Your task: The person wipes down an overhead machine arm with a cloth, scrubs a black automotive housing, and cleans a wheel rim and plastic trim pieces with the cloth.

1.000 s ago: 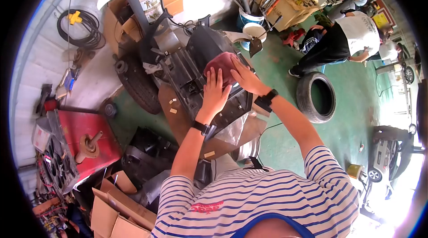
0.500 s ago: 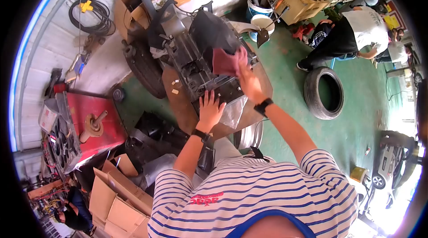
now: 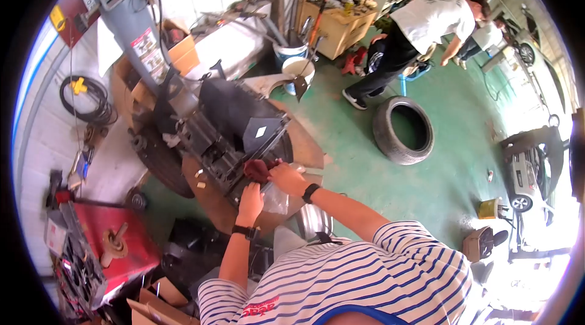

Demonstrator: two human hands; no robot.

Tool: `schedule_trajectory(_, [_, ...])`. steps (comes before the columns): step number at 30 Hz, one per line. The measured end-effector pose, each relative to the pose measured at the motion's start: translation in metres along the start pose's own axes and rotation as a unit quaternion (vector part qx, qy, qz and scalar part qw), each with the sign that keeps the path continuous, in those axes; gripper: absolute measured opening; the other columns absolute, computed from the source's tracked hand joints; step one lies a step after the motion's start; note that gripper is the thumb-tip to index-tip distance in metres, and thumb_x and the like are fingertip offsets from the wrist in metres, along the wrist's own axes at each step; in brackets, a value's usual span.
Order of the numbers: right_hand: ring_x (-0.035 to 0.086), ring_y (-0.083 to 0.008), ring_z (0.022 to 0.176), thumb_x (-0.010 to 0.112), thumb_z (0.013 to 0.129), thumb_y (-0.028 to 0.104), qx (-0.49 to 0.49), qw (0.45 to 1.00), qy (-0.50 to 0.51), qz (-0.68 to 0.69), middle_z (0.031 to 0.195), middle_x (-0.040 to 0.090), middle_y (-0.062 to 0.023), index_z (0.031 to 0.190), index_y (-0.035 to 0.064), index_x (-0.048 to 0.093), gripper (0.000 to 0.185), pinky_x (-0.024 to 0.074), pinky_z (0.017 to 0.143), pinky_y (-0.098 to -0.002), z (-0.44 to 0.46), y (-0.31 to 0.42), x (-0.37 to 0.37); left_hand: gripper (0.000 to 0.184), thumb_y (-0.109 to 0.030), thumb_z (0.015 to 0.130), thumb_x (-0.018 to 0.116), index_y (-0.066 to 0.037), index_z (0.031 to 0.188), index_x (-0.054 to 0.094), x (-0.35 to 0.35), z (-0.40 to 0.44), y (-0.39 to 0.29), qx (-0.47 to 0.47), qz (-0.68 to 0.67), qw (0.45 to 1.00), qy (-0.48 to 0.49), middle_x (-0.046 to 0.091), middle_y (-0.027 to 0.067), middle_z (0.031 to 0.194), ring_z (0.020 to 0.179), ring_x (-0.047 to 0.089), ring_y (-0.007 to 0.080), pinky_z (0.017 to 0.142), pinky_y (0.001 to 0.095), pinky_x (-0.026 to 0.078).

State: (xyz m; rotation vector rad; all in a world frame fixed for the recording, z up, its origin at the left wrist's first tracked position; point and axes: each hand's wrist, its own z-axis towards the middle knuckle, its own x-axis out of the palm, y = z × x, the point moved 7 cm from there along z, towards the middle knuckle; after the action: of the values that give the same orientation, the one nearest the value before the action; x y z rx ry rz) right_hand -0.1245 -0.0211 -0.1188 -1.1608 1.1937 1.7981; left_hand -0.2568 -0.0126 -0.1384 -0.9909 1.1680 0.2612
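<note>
A dark red cloth (image 3: 256, 170) is bunched up over the near end of a large black plastic car assembly (image 3: 210, 145). My right hand (image 3: 288, 179) is closed on the cloth's right side. Just below the cloth, my left hand (image 3: 250, 202) is at the assembly's near edge, its fingers drawn together; what they hold, if anything, is hidden. A black panel with a white label (image 3: 260, 132) rises behind the cloth. Clear plastic film (image 3: 277, 201) hangs below my right hand. The assembly lies on a brown board (image 3: 304, 145).
A loose tyre (image 3: 376, 133) lies on the green floor to the right, with a person in a white shirt (image 3: 426, 17) bending beyond it. Two buckets (image 3: 298, 68) hold tools. On the left are a red machine (image 3: 122, 243) and another tyre (image 3: 161, 163).
The cloth, spread under my right hand before, is now bunched nearer to me. My left hand's spread fingers have drawn together, and both hands are closer. The view has turned right.
</note>
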Motion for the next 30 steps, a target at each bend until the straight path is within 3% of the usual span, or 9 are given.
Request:
schedule_trajectory(8, [0.059, -0.0322, 0.091, 0.053, 0.094, 0.028, -0.009, 0.999, -0.034, 0.007, 0.090, 0.063, -0.0131, 0.089, 0.0055, 0.058, 0.023, 0.0387, 0.102, -0.0437, -0.016, 0.004, -0.012, 0.026, -0.005, 0.078, 0.067, 0.002, 0.100, 0.055, -0.003, -0.014, -0.017, -0.025, 0.007, 1.000, -0.002, 0.056, 0.0190, 0.102, 0.097, 0.054, 0.0393, 0.085, 0.0459, 0.046])
schedule_trajectory(12, [0.059, -0.0295, 0.089, 0.055, 0.092, 0.027, -0.024, 1.000, -0.001, -0.014, 0.087, 0.062, -0.0105, 0.087, 0.0079, 0.058, 0.020, 0.0417, 0.097, -0.0422, -0.040, 0.018, -0.003, 0.026, -0.005, 0.078, 0.066, 0.002, 0.101, 0.055, 0.014, -0.040, -0.022, -0.022, -0.005, 1.000, 0.004, 0.056, 0.0198, 0.103, 0.096, 0.053, 0.0398, 0.084, 0.0463, 0.045])
schedule_trajectory(14, [0.058, -0.0324, 0.088, 0.056, 0.091, 0.027, -0.032, 0.999, -0.025, 0.029, 0.087, 0.062, -0.0125, 0.086, 0.0072, 0.059, 0.020, 0.0448, 0.091, -0.0420, -0.052, 0.025, -0.001, 0.027, -0.005, 0.077, 0.066, 0.002, 0.101, 0.055, 0.021, -0.053, -0.025, -0.027, -0.007, 1.000, 0.004, 0.056, 0.0198, 0.103, 0.096, 0.053, 0.0402, 0.084, 0.0465, 0.045])
schedule_trajectory(20, [0.059, -0.0315, 0.093, 0.055, 0.093, 0.027, -0.017, 0.999, -0.009, 0.046, 0.089, 0.062, -0.0126, 0.091, 0.0074, 0.061, 0.020, 0.0462, 0.090, -0.0422, -0.084, 0.027, -0.009, 0.033, -0.006, 0.076, 0.068, 0.003, 0.105, 0.053, 0.047, -0.071, -0.036, -0.054, -0.052, 0.997, 0.031, 0.054, 0.0221, 0.104, 0.096, 0.051, 0.0423, 0.085, 0.0505, 0.042])
schedule_trajectory(23, [0.060, -0.0332, 0.094, 0.053, 0.093, 0.027, 0.035, 0.992, 0.092, 0.083, 0.091, 0.063, -0.0152, 0.093, 0.0072, 0.062, 0.021, 0.0479, 0.085, -0.0445, -0.079, 0.022, -0.004, 0.039, -0.009, 0.076, 0.069, 0.003, 0.110, 0.054, 0.051, -0.073, -0.029, -0.081, -0.057, 0.994, 0.052, 0.054, 0.0221, 0.106, 0.099, 0.051, 0.0427, 0.087, 0.0501, 0.042])
schedule_trajectory(25, [0.061, -0.0362, 0.091, 0.052, 0.094, 0.027, 0.055, 0.983, 0.162, 0.071, 0.090, 0.064, -0.0185, 0.095, 0.0074, 0.062, 0.022, 0.0485, 0.080, -0.0471, -0.081, 0.015, 0.014, 0.042, -0.015, 0.077, 0.071, 0.002, 0.112, 0.056, 0.046, -0.075, -0.031, -0.047, -0.038, 0.998, 0.015, 0.057, 0.0202, 0.105, 0.100, 0.054, 0.0401, 0.089, 0.0465, 0.044])
schedule_trajectory(27, [0.061, -0.0389, 0.087, 0.050, 0.095, 0.027, 0.055, 0.979, 0.161, 0.114, 0.089, 0.064, -0.0210, 0.097, 0.0071, 0.062, 0.023, 0.0480, 0.079, -0.0477, -0.078, 0.009, 0.016, 0.049, -0.019, 0.079, 0.071, 0.002, 0.119, 0.053, 0.042, -0.076, -0.029, -0.057, -0.069, 0.995, 0.035, 0.055, 0.0224, 0.115, 0.105, 0.052, 0.0418, 0.092, 0.0480, 0.043])
schedule_trajectory(30, [0.063, -0.0388, 0.086, 0.050, 0.096, 0.029, 0.082, 0.968, 0.168, 0.167, 0.087, 0.064, -0.0193, 0.094, 0.0073, 0.060, 0.024, 0.0488, 0.074, -0.0496, -0.070, 0.003, 0.002, 0.051, -0.022, 0.080, 0.071, 0.002, 0.122, 0.053, 0.024, -0.069, -0.038, -0.079, -0.061, 0.991, 0.090, 0.055, 0.0222, 0.115, 0.105, 0.053, 0.0412, 0.091, 0.0468, 0.044])
